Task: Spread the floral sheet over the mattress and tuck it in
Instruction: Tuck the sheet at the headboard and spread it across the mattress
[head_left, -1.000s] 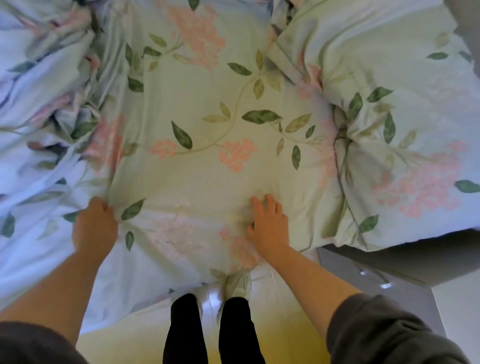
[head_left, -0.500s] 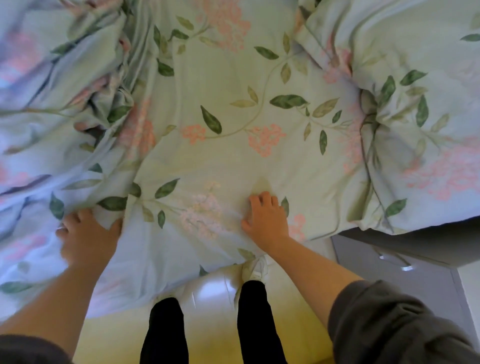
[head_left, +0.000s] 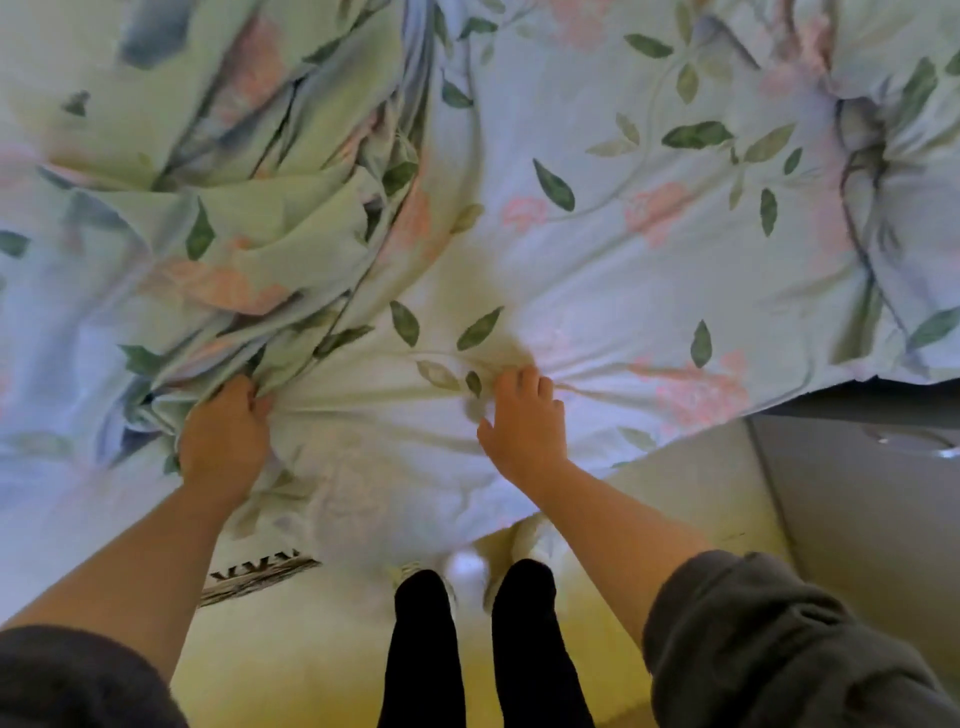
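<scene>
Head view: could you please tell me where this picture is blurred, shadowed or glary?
Head view: the pale green floral sheet is smeared soft in its bunched folds above the left hand; head view: a dull shadow lies on it beyond the right hand; head view: white glare sits on the glossy yellow floor.

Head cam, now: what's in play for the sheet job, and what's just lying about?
In play: floral sheet; left hand, gripping a bunch of it; right hand, fingers curled into it.
Lying about: grey cabinet; patterned mat on the floor.
</scene>
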